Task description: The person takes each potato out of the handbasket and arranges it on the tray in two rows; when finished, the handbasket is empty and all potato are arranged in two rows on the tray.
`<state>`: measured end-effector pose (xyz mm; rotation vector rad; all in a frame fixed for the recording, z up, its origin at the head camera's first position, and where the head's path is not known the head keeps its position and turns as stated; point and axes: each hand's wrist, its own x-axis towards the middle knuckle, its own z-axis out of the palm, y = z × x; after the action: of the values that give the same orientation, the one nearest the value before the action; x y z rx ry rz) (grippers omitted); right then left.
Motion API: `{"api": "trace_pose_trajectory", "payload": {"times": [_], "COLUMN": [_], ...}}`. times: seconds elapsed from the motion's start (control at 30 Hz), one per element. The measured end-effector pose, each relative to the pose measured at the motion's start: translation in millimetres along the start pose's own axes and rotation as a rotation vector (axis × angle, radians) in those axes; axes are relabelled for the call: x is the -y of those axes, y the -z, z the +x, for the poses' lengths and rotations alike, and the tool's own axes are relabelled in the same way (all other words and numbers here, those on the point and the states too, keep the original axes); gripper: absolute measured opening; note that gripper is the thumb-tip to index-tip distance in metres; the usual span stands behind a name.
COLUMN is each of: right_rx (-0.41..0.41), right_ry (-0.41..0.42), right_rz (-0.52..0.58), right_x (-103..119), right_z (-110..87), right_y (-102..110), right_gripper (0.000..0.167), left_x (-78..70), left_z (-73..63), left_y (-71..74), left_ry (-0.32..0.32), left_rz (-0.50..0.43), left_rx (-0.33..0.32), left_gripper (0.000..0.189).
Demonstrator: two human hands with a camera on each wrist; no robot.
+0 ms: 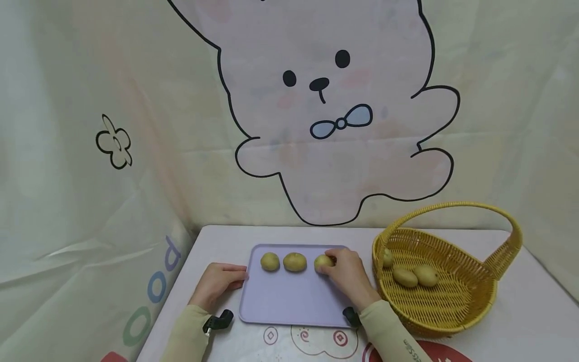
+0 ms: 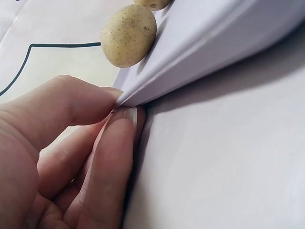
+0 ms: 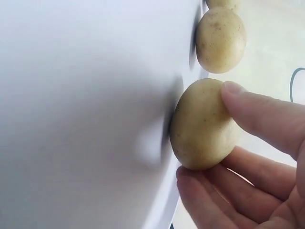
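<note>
On the lilac tray (image 1: 289,301) several potatoes stand in a row along the far side. My right hand (image 1: 350,276) holds the rightmost potato (image 3: 204,125) between thumb and fingers, at the tray's surface. To its left are a middle potato (image 1: 295,262) and a left potato (image 1: 270,262), both untouched. My left hand (image 1: 218,282) pinches the tray's left rim; in the left wrist view the thumb lies on top of the rim and the fingers beneath it. Part of the held potato is hidden by the right hand in the head view.
A yellow woven basket (image 1: 452,306) with a tall handle stands right of the tray, close to my right forearm. Inside lie a few potatoes (image 1: 426,275). The white table (image 1: 221,241) meets a printed cloth backdrop (image 1: 325,166) behind and at the left.
</note>
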<state>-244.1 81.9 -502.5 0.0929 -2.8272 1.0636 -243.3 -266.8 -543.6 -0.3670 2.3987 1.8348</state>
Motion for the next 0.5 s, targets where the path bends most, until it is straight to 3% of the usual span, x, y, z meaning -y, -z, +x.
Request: {"api": "trace_pose_trajectory", "payload": {"times": [0.3, 0.5], "right_rx": [-0.014, -0.014], "right_ry": [0.000, 0.045], "right_rz": [-0.026, -0.055], "right_x": [-4, 12], "right_z": [-2.1, -4.0], "right_y": [1, 11], "right_gripper": [0.040, 0.044], "left_x": [0.4, -0.9], "left_z": [-1.2, -1.0], "left_y": [-0.6, 0.4], "left_ry": [0.003, 0.003], "left_rz": [-0.022, -0.003], "left_rx": [0.022, 0.017], "left_gripper": [0.032, 0.031]}}
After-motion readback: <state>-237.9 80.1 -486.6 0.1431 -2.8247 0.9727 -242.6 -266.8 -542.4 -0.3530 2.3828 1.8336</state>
